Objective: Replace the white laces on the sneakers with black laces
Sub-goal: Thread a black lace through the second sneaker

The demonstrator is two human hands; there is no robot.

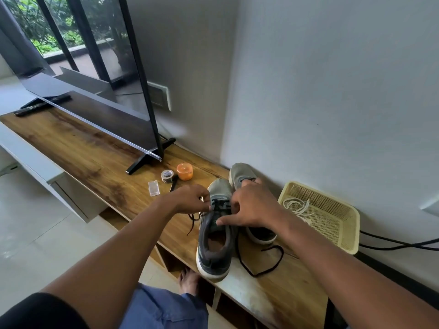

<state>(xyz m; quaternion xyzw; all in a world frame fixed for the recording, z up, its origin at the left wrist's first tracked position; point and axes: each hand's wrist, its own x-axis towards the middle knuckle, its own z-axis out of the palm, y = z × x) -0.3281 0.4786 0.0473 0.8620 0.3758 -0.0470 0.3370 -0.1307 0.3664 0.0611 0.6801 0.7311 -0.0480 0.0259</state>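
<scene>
Two grey sneakers stand side by side on the wooden bench. The near sneaker (215,248) has a black lace (261,271) threaded through its front eyelets; one loose end curls on the wood to its right, another hangs off its left side. My left hand (190,198) pinches the lace at the left eyelets. My right hand (251,205) pinches it at the right eyelets, thumb stretched across the tongue. The far sneaker (242,173) is partly hidden behind my right hand. White laces (297,206) lie in a yellow basket (344,236).
A television (95,91) on black feet fills the left of the wooden bench (95,157). An orange tub (184,171), a tape roll (167,175), a clear small box (154,188) and a black pen lie behind the sneakers. Cables run at the right; the wall is close behind.
</scene>
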